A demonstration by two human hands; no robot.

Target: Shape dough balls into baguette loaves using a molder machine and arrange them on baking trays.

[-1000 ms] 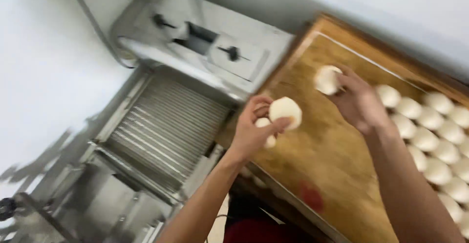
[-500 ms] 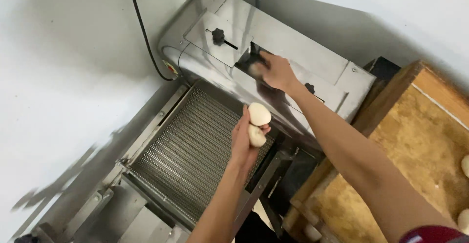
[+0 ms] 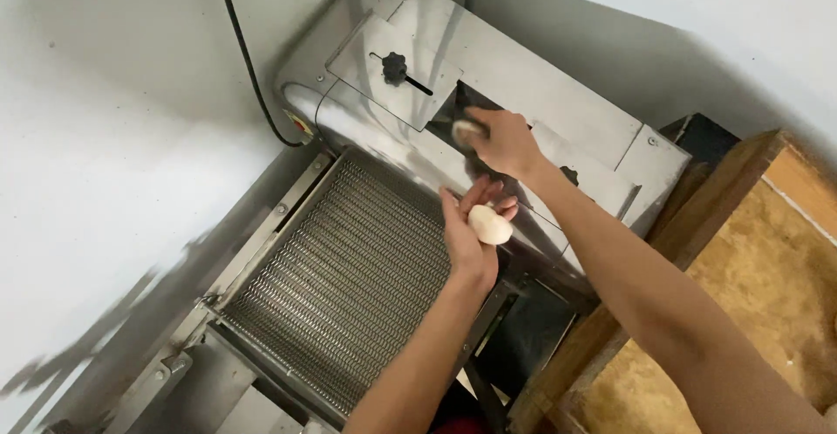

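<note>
A wooden tray (image 3: 767, 251) with floury boards sits low on the right. The left hand (image 3: 471, 229) is cupped around a dough ball (image 3: 489, 225), above the metal belt (image 3: 349, 277). Farther off, the right hand (image 3: 504, 142) pinches another dough piece (image 3: 465, 130) at the machine's dark slot (image 3: 462, 107). A moment ago, the left hand held two balls.

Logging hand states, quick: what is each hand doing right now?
Left hand: holding a dough ball in its palm.
Right hand: closed on a dough piece at the machine's opening.
</note>
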